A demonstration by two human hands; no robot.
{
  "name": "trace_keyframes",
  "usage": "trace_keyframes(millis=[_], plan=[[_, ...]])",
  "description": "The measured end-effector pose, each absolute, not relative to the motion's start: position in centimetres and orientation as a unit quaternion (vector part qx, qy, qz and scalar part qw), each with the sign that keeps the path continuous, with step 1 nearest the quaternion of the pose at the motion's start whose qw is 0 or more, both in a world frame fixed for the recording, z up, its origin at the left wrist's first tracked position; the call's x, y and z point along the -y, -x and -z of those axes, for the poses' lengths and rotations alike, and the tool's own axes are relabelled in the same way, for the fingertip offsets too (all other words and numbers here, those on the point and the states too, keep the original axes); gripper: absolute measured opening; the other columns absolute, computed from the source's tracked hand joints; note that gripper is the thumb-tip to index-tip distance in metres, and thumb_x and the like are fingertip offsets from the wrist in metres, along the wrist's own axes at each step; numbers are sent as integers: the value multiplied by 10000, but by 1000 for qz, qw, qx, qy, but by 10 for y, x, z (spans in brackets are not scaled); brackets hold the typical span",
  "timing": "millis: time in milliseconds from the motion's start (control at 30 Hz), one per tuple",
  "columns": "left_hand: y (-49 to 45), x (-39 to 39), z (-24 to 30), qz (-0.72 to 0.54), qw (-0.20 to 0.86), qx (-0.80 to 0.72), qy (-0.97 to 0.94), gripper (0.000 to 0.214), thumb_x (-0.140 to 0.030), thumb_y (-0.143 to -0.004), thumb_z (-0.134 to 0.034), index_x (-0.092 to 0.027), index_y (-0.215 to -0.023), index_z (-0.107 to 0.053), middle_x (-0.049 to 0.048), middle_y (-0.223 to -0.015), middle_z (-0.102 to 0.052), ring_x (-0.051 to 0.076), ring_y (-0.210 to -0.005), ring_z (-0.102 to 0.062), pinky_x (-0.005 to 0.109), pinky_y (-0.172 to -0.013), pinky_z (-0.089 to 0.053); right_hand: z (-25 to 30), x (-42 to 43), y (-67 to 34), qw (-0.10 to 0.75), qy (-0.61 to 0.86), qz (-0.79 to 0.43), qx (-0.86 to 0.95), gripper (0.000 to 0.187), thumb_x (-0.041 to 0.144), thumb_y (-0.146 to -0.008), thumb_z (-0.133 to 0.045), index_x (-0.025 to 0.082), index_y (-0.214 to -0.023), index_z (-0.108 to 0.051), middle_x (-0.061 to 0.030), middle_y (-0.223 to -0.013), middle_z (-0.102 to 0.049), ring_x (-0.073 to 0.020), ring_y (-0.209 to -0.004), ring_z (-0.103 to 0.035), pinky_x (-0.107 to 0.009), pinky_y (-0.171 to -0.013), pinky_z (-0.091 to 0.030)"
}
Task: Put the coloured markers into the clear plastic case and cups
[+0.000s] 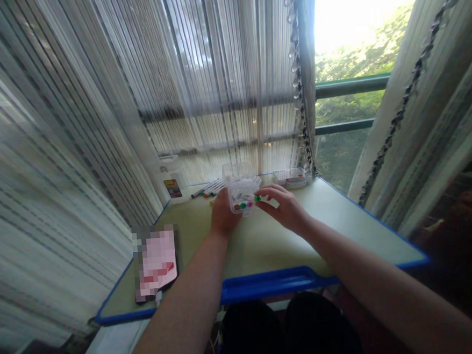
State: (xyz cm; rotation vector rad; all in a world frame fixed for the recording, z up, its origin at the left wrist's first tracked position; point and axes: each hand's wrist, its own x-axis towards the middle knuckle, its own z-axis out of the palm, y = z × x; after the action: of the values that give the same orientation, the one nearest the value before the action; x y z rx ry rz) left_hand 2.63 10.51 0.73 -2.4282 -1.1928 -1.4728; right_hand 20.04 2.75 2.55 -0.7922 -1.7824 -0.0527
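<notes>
- Hung across the left and the back: pale striped curtains (93,100), parted at the right on a bright window (352,55) with green beyond.
- Set below them: a pale counter (264,239) with a blue edge, carrying everything named here.
- Lying on its near left corner: a blurred-out pink item (157,263) on something dark, well apart from both hands.
- Standing at the far left, against the curtain: a whitish jug (172,184) with a label.
- Resting at the far right, near the curtain's edge: a shallow clear tray (292,177), untouched; hard to tell whether a lid or a dish.
- Held near the middle of the counter: a clear box (240,190), apparently tipped towards the camera.
- Wrapped round that box from its left side: the left hand (222,213), closed on it and steadying it.
- Meeting the box from the right: the right hand (284,206), fingertips pinched on a green-capped marker (257,198) right at the box's mouth; cannot tell whether partly inside or just outside.
- Showing through the box beside it: a few coloured caps (243,205), orange, green and pink, so judged already gathered in.
- Scattered on the counter behind the left hand: several loose markers (210,189), not in the box.
- Judged from this: roughly midway, with some markers boxed, one in the fingers, and a handful left out.
</notes>
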Motion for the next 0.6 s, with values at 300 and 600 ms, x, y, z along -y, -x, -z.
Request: trace_keyframes(millis=[300,600], plan=[[-27,-104,-7,464,28,384,798,292,-248,-733,-607,-161,-995,-514,126,-996,-606,268,-973,-593,376,-845,-490,-24,-28,-197,543,367,58,753,133,326,-839,-602,227,-916,-647,-56,-863,-647,-191,-850,-591,-371,-782,-501],[-28,-104,-7,466,32,392,792,303,-292,-741,-627,-128,-968,-510,142,-953,-606,269,-898,-607,371,-798,-497,-19,-33,-198,558,387,116,725,174,366,-788,-659,229,-894,-668,-75,-973,-545,-205,-915,-550,-410,-833,-483]])
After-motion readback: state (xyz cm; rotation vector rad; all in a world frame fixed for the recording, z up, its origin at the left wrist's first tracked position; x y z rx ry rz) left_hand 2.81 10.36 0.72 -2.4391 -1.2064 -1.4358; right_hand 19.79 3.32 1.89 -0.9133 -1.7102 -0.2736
